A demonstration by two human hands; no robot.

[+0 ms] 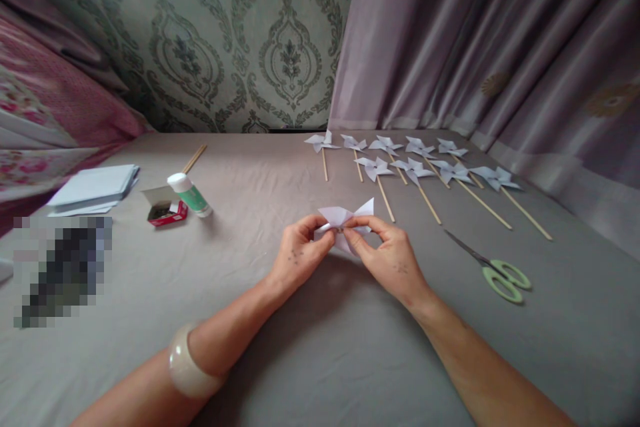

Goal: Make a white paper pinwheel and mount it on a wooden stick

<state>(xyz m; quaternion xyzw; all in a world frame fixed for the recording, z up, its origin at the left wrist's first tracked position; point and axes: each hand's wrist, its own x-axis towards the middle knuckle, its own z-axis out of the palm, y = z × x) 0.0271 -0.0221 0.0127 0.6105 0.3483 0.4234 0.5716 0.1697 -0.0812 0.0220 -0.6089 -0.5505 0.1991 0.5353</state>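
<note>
White folded paper [336,215] was pinched by the left hand [299,248] and right hand [393,255], thumbs closed against fingers, forearms [235,330] slanting inward from near; 9 pinwheels [413,170] lay far right.

Fingers [359,241] partly hide the paper [337,215]; the pixelated object [67,270] is unreadable.

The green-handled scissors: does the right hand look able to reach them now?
Probably yes: the scissors lie on the cloth right of the right hand, nothing visible between. That hand would likely first need to release the folded paper it pinches.
</note>
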